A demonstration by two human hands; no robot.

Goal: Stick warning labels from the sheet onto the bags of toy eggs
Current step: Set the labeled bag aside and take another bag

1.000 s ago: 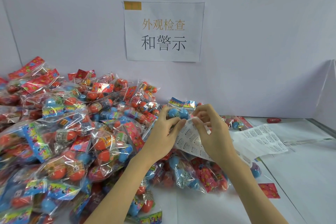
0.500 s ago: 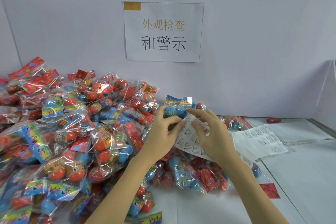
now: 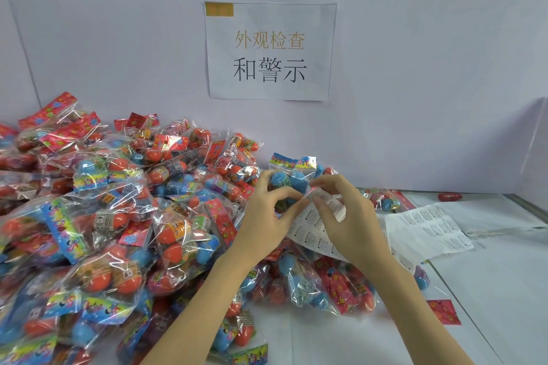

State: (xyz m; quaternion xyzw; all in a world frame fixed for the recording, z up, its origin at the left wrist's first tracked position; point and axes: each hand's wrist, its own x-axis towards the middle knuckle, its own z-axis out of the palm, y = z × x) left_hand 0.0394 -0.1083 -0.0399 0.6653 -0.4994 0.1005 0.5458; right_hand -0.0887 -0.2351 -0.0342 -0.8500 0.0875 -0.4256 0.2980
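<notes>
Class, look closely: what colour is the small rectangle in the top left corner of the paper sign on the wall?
Mustard yellow; the rectangle shows clearly on the sign in the head view.

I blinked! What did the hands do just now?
The right hand uncurled a little, its fingers picking at the top edge of the label sheet. The left hand kept pinching the sheet. The bags of toy eggs and wall sign stayed put.

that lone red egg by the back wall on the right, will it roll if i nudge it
Probably yes: the loose red egg is rounded, lies bare on the flat table, and has no bag around it. It looks like smooth plastic, so likely light and a bit slippery. The wall just behind should stop it going far that way.
</notes>
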